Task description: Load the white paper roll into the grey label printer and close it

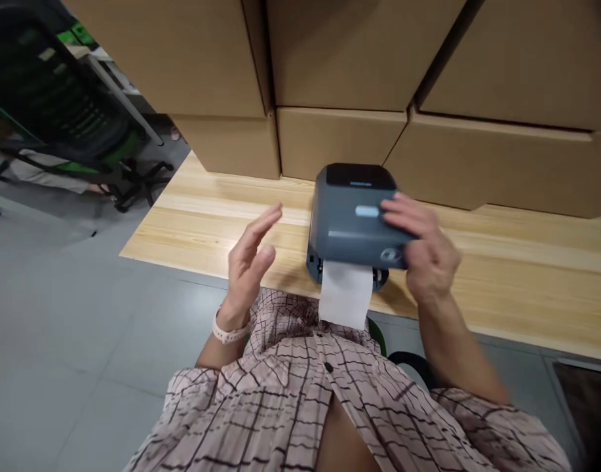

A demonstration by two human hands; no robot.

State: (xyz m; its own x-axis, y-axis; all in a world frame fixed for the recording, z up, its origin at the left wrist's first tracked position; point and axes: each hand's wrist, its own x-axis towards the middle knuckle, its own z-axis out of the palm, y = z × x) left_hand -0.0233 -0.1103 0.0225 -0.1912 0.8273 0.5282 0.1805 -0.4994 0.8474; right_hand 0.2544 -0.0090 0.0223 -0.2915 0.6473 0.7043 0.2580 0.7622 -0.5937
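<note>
A dark grey label printer (pixel 339 226) sits on the wooden table, with its lid slightly raised at the front. From under the lid a white strip of label paper (pixel 347 295) hangs out over the table's front edge. My right hand (pixel 425 252), a little blurred, grips the lid's right front corner, with its fingers across the top and the thumb side at the edge. Left of the printer, my left hand (pixel 251 259) is held in the air with its fingers stretched out. It holds nothing and does not touch the printer.
Stacked cardboard boxes (pixel 342 141) stand along the back of the wooden table (pixel 182 229), close behind the printer. The table's left corner is in view. Beyond it, an office chair (pixel 74 98) stands on the grey floor, and part of another person's leg (pixel 49 172) shows.
</note>
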